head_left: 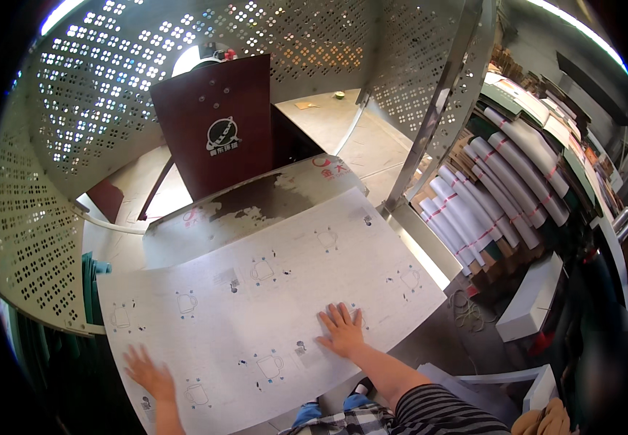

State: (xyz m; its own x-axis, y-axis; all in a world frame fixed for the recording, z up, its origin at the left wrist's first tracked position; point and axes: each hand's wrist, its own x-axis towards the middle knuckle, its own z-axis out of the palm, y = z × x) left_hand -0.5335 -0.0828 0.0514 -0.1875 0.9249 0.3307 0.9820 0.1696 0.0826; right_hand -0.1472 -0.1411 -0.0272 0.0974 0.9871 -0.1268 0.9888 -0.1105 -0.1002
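A large white printed sheet [285, 312] with small outline drawings of mugs lies spread in front of me. Its far part rests on a worn metal plate [256, 210] with red markings. Toward the sheet's left edge is my left hand [150, 373], fingers spread and slightly blurred; whether it touches the paper I cannot tell. My right hand [342, 331] lies flat on the right half of the sheet with its fingers apart. Neither hand grips anything.
Beyond the plate stands a dark red panel [216, 123], with a perforated metal guard [111, 80] curving around it. Several white paper rolls [466, 210] with red bands are stacked at the right. A metal post [430, 109] rises right of the sheet. Looped cord [467, 312] lies on the floor.
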